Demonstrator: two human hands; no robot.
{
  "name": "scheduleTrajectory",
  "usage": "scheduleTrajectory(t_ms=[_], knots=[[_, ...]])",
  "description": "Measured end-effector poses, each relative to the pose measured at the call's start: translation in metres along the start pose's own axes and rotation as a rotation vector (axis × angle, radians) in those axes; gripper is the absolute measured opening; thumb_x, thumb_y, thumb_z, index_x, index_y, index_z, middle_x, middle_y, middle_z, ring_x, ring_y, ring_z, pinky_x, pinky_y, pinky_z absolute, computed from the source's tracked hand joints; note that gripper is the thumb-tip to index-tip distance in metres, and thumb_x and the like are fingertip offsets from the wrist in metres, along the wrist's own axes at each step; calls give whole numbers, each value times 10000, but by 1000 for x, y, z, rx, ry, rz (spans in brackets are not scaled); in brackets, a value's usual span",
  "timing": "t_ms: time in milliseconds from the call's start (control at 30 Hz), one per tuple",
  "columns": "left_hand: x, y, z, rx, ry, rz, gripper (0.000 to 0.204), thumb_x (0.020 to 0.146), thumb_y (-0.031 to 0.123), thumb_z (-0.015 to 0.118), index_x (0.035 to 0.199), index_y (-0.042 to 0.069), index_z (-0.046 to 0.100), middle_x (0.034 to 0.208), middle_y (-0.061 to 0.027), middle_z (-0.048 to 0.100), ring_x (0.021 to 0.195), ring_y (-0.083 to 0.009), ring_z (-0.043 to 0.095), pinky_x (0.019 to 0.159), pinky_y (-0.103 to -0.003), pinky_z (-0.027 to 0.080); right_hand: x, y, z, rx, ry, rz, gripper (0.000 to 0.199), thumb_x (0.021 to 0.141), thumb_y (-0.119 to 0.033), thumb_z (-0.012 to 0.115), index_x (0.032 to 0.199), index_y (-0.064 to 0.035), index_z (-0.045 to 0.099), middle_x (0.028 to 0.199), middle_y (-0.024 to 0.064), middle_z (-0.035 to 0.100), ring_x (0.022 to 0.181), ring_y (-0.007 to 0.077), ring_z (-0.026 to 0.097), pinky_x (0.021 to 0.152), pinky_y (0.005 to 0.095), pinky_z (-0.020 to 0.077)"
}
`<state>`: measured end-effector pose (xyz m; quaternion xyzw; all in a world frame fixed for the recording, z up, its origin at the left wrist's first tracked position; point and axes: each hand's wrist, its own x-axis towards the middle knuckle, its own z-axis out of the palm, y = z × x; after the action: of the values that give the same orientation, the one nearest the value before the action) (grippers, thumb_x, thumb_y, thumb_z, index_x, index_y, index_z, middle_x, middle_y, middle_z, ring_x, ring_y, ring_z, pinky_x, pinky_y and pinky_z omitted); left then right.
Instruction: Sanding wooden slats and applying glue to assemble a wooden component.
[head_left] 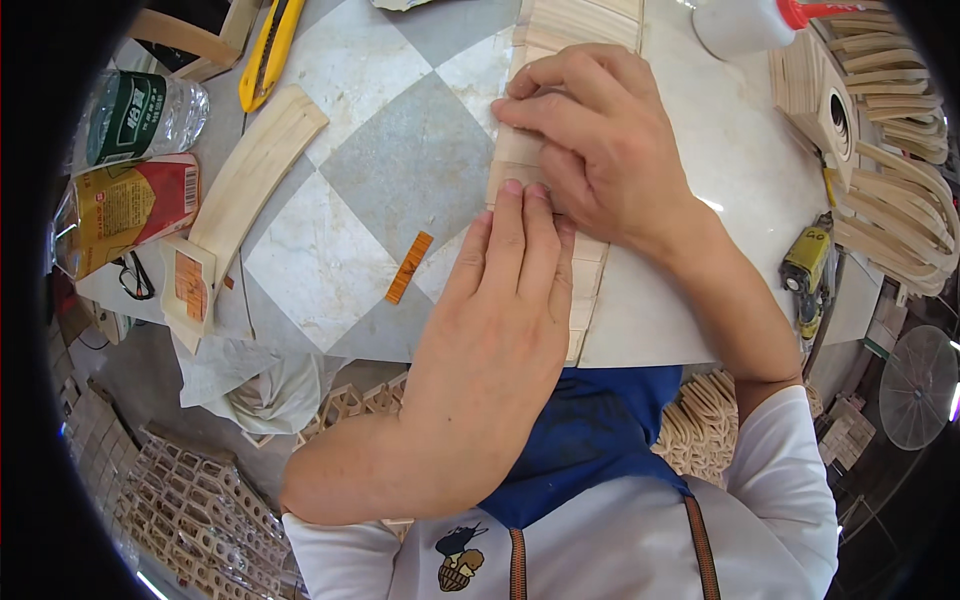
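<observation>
A row of pale wooden pieces (578, 28) lies side by side down the table in front of me, with thin seams between them. My left hand (490, 335) rests on this row, palm down, its fingers stretched out and together and the tips pressing on the wood. Just beyond it, my right hand (625, 150) bends over the same pieces. Its thumb and fingers draw together near the row's left edge; whatever may be between the tips is hidden. Left of the hands, a small orange-brown strip (409, 267) lies on the checkered tabletop (400, 150).
At left are a yellow utility knife (268, 60), a curved wooden piece (260, 165), a clear bottle (140, 115) and a red-and-gold pack (135, 210). To the right: a white squeeze bottle (740, 25), a yellow-black tool (806, 255), stacked curved wood (900, 210) and a fan (918, 388).
</observation>
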<state>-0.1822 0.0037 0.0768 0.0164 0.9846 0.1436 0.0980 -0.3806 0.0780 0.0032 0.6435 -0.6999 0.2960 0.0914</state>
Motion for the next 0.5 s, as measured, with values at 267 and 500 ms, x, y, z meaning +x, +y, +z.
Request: scheduleTrajectory(t_ms=[267, 500], knots=[[-7, -2, 7, 17, 17, 1, 593, 970, 65, 599, 1521, -146, 541, 1595, -370, 482, 1543, -486, 460, 1267, -491, 412, 107, 23, 11, 84, -580, 271, 442, 941, -125, 693, 1350, 43, 694, 1314, 212, 704, 1188, 393, 644, 1108, 463, 503], [7, 3, 1, 36, 22, 68, 578, 963, 57, 601, 1498, -157, 557, 1586, -382, 483, 1536, -502, 458, 1268, -503, 411, 145, 109, 122, -312, -399, -135, 339, 970, -150, 644, 1221, 54, 744, 1189, 246, 713, 1109, 422, 670, 1044, 484, 537]])
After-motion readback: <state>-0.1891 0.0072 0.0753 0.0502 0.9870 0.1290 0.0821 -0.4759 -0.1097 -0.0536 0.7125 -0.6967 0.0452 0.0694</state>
